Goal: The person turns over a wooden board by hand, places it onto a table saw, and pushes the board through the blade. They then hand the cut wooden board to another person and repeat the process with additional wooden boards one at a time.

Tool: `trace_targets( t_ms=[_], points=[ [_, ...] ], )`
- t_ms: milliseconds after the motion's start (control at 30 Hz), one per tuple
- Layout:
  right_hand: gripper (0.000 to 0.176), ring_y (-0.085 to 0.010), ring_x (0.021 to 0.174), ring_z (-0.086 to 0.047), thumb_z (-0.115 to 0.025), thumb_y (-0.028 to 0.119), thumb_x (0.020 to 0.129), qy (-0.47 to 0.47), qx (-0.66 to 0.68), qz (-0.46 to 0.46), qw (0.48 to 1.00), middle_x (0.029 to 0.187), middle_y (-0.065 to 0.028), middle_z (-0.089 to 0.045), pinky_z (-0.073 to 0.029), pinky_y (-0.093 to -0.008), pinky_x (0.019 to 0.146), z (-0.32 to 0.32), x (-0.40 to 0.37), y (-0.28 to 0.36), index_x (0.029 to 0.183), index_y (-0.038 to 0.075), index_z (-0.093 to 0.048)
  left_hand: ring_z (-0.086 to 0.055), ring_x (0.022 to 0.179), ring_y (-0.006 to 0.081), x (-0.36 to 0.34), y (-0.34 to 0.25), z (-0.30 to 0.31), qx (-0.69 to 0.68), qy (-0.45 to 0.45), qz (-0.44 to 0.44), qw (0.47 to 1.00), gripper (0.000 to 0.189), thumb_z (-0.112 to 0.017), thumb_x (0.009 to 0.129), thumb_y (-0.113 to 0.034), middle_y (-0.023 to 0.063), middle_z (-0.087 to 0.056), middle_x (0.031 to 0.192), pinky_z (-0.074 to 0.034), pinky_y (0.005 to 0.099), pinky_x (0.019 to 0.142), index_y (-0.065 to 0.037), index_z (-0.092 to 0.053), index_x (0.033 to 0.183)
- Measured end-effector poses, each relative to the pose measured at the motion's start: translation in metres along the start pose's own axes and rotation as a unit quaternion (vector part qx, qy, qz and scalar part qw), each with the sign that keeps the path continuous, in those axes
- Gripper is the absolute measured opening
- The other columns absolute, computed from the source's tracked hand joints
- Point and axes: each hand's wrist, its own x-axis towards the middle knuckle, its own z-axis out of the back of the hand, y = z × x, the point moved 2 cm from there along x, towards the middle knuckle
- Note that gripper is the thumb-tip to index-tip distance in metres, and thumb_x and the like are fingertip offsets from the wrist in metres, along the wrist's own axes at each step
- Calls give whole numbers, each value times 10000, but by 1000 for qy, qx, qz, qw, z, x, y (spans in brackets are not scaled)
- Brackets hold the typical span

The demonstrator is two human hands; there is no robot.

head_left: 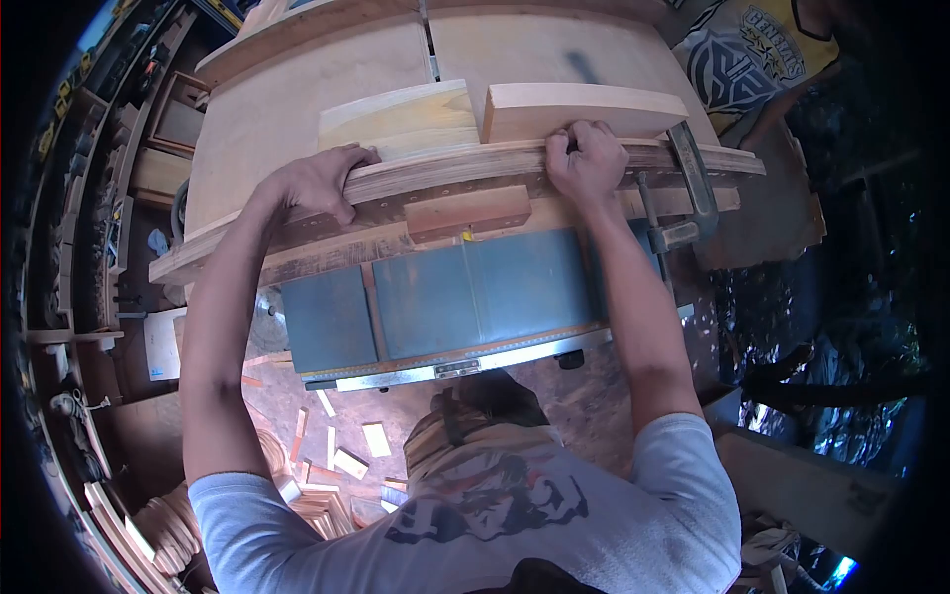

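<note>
A long layered plywood fence [445, 168] runs across the saw table. My left hand [315, 183] is closed over its left part, thumb on the near side and fingers over the top. Just beyond the fence lies a pale yellowish board [401, 121], close to those fingertips. My right hand [588, 163] is curled into a fist on top of the fence, against the near face of a thicker wooden block [584, 111]. Anything inside that fist is hidden. Below the fence, a short reddish wood block [467, 212] sits on its near side.
A metal clamp [693, 183] grips the fence's right end. Nearer me is the blue-grey saw table [426, 302] with a metal front rail [460, 369]. Wood offcuts [376, 439] litter the floor. A person in a yellow-edged shirt [757, 54] stands at the far right.
</note>
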Motion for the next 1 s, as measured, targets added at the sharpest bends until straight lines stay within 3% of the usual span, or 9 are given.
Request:
trace_targets(
  t_ms=[167,433,533,667,867,1000],
  points=[
    [118,-336,692,-664,-672,169,736,-8,-30,-8,999,694,-126,-667,-551,-475,621,-29,21,-11,669,98,-606,-619,1240,304,26,16,22,-73,-1,18,997,1003,-809,508,-58,178,-646,1340,-461,358,1087,-11,-506,1463],
    [174,-348,779,-685,-669,223,800,30,-35,-50,998,747,-144,-696,-564,-501,691,-72,45,-26,692,88,-650,-581,1299,286,62,46,57,-95,3,20,995,1095,-786,524,-33,166,-601,1424,-452,354,1114,-7,-424,1557],
    [179,-355,807,-683,-673,221,798,17,-15,-48,999,760,-157,-698,-564,-503,723,-71,41,-24,694,77,-651,-575,1305,275,61,52,48,-155,4,38,987,1088,-775,540,-13,154,-602,1419,-458,355,1111,-8,-418,1568],
    [186,-364,814,-671,-680,222,795,34,-4,-63,997,761,-166,-694,-556,-507,771,-61,34,-24,702,63,-656,-583,1296,275,59,54,40,-120,-9,27,992,1077,-787,548,-21,156,-611,1413,-464,357,1103,-12,-434,1564],
    [152,-381,785,-637,-693,154,753,26,35,-51,998,762,-161,-660,-532,-516,755,25,-19,15,680,49,-610,-586,1319,331,-12,12,-34,-54,-34,14,998,1077,-821,577,-83,188,-597,1457,-444,377,1133,-45,-428,1579],
    [159,-368,726,-590,-697,84,751,40,85,-44,995,711,-138,-604,-480,-495,680,113,-71,49,674,59,-560,-504,1424,423,-88,-36,-102,-5,-40,24,999,1066,-836,629,-150,294,-418,1611,-407,420,1195,-96,-404,1602]
  ],
)
